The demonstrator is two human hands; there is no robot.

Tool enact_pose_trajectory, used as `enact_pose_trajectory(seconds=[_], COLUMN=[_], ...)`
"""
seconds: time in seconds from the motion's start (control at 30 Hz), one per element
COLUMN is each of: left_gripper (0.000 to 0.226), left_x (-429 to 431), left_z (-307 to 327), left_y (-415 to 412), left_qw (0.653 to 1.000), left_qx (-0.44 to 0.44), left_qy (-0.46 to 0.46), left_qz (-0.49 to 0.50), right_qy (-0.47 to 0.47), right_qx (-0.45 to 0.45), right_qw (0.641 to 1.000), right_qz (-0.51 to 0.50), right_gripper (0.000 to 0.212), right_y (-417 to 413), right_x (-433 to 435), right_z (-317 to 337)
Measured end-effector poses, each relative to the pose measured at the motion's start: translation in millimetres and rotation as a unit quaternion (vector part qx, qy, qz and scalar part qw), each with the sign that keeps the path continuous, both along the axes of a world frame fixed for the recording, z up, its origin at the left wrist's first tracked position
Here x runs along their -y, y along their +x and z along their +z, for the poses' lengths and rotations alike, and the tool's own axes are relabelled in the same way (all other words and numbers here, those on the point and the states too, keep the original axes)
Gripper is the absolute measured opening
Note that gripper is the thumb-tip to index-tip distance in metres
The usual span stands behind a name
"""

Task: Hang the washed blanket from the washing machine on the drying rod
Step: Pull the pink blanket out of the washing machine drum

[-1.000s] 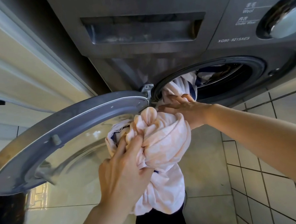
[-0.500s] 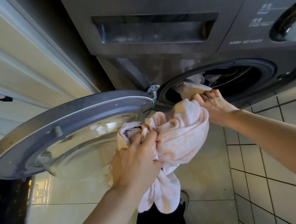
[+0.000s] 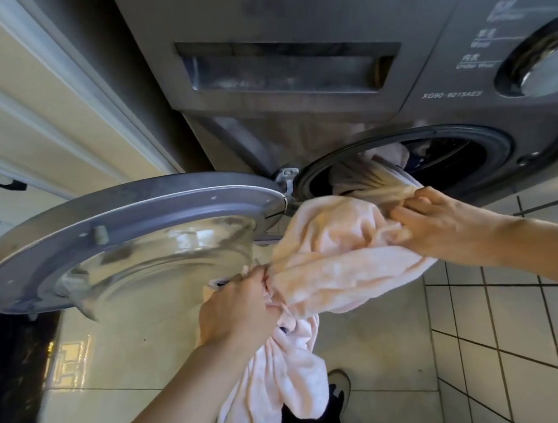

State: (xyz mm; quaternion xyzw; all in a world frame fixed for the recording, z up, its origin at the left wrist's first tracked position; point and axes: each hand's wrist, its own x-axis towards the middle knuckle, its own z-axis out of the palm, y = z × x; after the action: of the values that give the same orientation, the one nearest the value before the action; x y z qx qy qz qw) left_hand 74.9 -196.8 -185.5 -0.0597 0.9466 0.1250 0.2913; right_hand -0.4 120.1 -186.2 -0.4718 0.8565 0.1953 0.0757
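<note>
A pale pink blanket [image 3: 341, 260] comes out of the round opening of the grey washing machine [image 3: 318, 7]; part of it is still inside the drum [image 3: 464, 157]. My left hand [image 3: 236, 312] grips a bunched fold below the open door, and a long tail of cloth hangs under it toward the floor. My right hand [image 3: 436, 219] grips the blanket just outside the drum's mouth, where the cloth stretches taut from inside. No drying rod is in view.
The machine's round door [image 3: 129, 241] stands swung open to the left at hand height. A cream cabinet [image 3: 18, 101] stands on the left. Below lie glossy floor tiles [image 3: 525, 340], a dark trouser leg and a shoe [image 3: 338, 382].
Both hands have pulled more blanket out of the drum. My right hand shifted right and took a new grip at the opening; my left hand moved down and left with its bunch.
</note>
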Motion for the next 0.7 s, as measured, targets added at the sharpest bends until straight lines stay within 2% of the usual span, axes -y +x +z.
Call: enact_pose_trajectory(seconds=[0.03, 0.1, 0.17, 0.27, 0.33, 0.4, 0.5, 0.7], left_gripper=[0.046, 0.047, 0.053, 0.055, 0.046, 0.04, 0.042, 0.038], left_x=[1.7, 0.5, -4.4, -6.6, -3.0, 0.6, 3.0, 8.7], left_z=[0.4, 3.4, 6.9, 7.7, 5.2, 2.8, 0.5, -5.4], left_y=[0.3, 1.4, 2.9, 3.6, 3.7, 4.1, 5.8, 6.2], left_qw=[1.0, 1.0, 1.0, 1.0, 1.0, 1.0, 0.999, 1.0], left_qx=[-0.003, -0.012, -0.016, -0.012, -0.015, -0.019, -0.024, -0.016], left_qy=[0.003, 0.006, 0.004, -0.001, -0.007, -0.014, -0.025, -0.005], left_qz=[0.004, 0.002, -0.008, -0.012, -0.006, -0.004, -0.016, 0.005], right_qy=[0.043, 0.121, 0.158, 0.135, 0.08, -0.018, -0.174, -0.29], right_qx=[-0.001, 0.041, 0.082, 0.132, 0.083, 0.047, 0.065, 0.093], right_qw=[0.999, 0.99, 0.982, 0.976, 0.983, 0.983, 0.958, 0.921], right_qz=[-0.011, -0.056, -0.064, -0.105, -0.143, -0.177, -0.22, -0.243], right_gripper=[0.05, 0.059, 0.059, 0.058, 0.076, 0.09, 0.087, 0.075], right_y=[3.4, 5.5, 8.8, 15.7, 17.5, 15.5, 17.9, 46.0], right_x=[2.6, 21.1, 50.3, 82.4, 94.3, 95.2, 96.8, 118.0], right_z=[-6.4, -8.6, -9.8, -19.8, -17.5, -19.3, -16.2, 11.8])
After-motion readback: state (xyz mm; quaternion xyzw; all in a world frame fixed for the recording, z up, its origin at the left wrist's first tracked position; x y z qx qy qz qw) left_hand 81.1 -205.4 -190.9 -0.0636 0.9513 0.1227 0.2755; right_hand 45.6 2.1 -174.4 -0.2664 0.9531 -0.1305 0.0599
